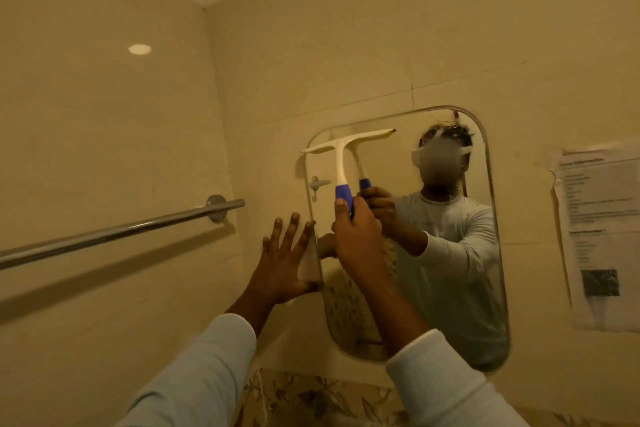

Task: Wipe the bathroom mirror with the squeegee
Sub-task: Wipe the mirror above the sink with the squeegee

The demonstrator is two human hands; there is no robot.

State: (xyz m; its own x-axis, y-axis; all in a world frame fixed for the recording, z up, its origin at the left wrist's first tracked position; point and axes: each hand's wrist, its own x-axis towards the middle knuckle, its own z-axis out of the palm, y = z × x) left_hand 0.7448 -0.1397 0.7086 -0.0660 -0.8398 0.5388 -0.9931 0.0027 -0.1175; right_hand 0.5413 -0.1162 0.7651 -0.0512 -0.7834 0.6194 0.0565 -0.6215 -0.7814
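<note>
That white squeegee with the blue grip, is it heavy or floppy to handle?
Probably light: the right hand alone holds the squeegee up by its blue grip. The white handle and head look like rigid plastic, so likely stiff. The blade edge probably flexes slightly on the mirror.

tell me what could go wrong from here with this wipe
The left hand presses on the mirror edge, so it may smudge the glass. The squeegee blade sits tilted, its left end over the rim; a pull by the blue grip could streak. The drops up top may be missed.
</note>
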